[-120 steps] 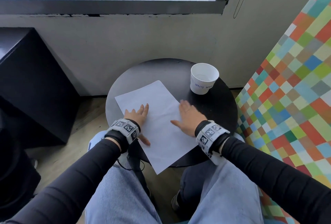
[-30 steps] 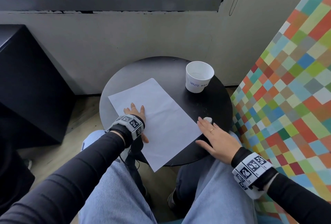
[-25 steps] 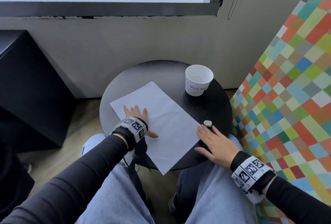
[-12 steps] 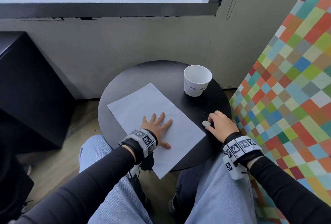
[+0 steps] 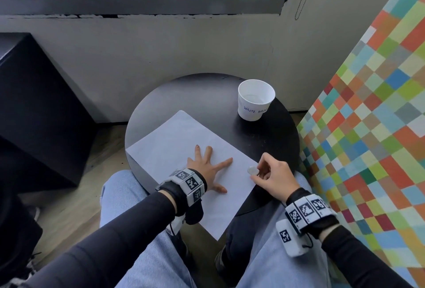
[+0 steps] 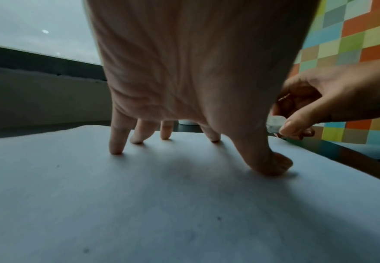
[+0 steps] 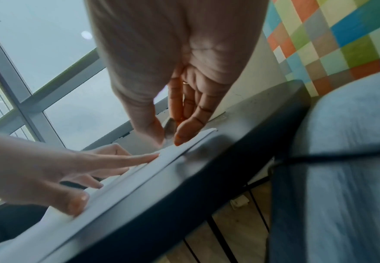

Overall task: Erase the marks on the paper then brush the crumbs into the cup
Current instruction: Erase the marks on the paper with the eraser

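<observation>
A white sheet of paper [image 5: 179, 147] lies slanted on the round black table [image 5: 207, 96], its near corner hanging over the edge. My left hand [image 5: 207, 165] lies flat on the paper [image 6: 184, 204] with fingers spread, pressing it down. My right hand [image 5: 269, 175] hovers at the paper's right edge and pinches a small white eraser [image 5: 252, 170] between thumb and fingers; the eraser [image 6: 274, 123] shows in the left wrist view too. A white paper cup [image 5: 255, 100] labelled "WASTE BASKET" stands upright at the table's far right. No marks on the paper are plain to see.
A colourful checkered panel [image 5: 372, 108] stands close on the right of the table. A black cabinet [image 5: 34, 108] is on the left, the grey wall and window behind. My knees in jeans [image 5: 142, 241] sit under the table's near edge.
My right hand picked the eraser off the table and carried it left to the paper's edge. My left hand slid rightward on the paper and spread its fingers.
</observation>
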Demonstrator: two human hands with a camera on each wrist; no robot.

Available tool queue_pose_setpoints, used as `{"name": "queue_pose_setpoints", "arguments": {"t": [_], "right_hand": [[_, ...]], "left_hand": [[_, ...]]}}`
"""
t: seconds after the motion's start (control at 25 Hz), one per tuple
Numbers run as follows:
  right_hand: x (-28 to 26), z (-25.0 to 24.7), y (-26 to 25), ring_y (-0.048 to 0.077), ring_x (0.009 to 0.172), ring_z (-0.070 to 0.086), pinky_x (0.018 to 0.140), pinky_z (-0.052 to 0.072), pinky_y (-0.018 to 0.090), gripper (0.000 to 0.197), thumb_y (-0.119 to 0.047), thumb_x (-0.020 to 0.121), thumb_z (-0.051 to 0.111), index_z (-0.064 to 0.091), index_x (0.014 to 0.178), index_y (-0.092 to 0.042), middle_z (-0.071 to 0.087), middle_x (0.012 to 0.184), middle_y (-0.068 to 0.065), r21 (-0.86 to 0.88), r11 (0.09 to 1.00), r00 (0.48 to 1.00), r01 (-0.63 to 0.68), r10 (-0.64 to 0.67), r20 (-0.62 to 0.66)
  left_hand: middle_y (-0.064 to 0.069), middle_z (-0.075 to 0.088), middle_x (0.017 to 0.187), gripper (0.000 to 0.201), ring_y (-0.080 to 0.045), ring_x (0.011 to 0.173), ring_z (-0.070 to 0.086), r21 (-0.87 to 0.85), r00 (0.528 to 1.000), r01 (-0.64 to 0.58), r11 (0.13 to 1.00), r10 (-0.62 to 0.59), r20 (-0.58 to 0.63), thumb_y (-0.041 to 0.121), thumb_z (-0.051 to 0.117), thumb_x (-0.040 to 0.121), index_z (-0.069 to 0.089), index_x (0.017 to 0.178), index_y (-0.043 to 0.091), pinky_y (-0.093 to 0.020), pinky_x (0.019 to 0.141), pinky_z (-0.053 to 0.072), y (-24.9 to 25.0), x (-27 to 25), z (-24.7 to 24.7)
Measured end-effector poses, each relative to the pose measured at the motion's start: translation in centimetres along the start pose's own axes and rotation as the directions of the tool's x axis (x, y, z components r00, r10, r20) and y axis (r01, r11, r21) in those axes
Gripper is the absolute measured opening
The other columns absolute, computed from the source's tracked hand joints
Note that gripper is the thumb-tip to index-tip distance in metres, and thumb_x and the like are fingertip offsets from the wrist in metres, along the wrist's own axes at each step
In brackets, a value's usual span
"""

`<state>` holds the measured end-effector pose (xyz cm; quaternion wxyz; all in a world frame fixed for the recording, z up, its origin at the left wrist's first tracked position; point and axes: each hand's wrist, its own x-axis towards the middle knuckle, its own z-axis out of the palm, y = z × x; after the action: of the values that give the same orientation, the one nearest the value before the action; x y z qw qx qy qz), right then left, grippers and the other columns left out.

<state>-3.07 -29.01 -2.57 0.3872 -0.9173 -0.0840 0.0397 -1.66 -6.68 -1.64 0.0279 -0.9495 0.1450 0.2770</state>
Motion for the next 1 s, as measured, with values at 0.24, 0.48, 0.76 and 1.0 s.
{"name": "queue_pose_setpoints", "arguments": {"t": [0.24,0.48,0.76,1.0], "right_hand": [[2.1,-1.2,-0.3,0.007,0.059,0.047,0.063,0.046,0.023,0.026,-0.010,0.075,0.076,0.055,0.088,-0.015,0.055,0.072,-0.005,-0.256,0.940,0.970,0.226,-0.194,0.147],[2.2,0.3,0.0,0.010,0.059,0.050,0.063,0.044,0.024,0.013,-0.019,0.081,0.070,0.060,0.082,-0.011,0.055,0.064,-0.006,-0.227,0.951,0.977,0.212,-0.205,0.052],[2.0,1.2,-0.2,0.015,0.059,0.056,0.059,0.044,0.015,0.016,-0.015,0.074,0.079,0.063,0.076,-0.010,0.060,0.062,0.000,-0.053,0.971,0.963,0.234,-0.224,0.152],[2.4,1.6,-0.1,0.009,0.055,0.052,0.059,0.042,0.017,0.014,-0.013,0.073,0.076,0.063,0.074,-0.010,0.057,0.058,-0.004,-0.047,0.978,0.979,0.201,-0.199,0.044]], "left_hand": [[-0.008,-0.021,0.162,0.105,-0.053,0.144,-0.010,-0.028,0.999,0.023,0.999,-0.022,0.026,0.068,0.065,0.078,-0.009,0.150,0.054,-0.061,0.112,0.029,0.6,0.6,-0.6],[-0.005,-0.027,0.161,0.105,-0.057,0.142,-0.015,-0.043,0.995,0.034,0.999,-0.030,0.093,0.062,0.069,0.080,-0.010,0.149,0.056,-0.065,0.112,0.026,1.3,0.8,-1.3],[-0.005,-0.028,0.161,0.106,-0.057,0.142,-0.016,-0.022,0.991,0.050,0.998,-0.047,0.122,0.062,0.069,0.080,-0.012,0.148,0.057,-0.063,0.109,0.032,1.5,0.8,-1.5],[-0.003,-0.028,0.161,0.106,-0.056,0.142,-0.018,-0.042,0.990,0.060,0.997,-0.054,0.130,0.062,0.070,0.080,-0.012,0.147,0.058,-0.062,0.108,0.034,1.6,0.9,-1.5]]}}
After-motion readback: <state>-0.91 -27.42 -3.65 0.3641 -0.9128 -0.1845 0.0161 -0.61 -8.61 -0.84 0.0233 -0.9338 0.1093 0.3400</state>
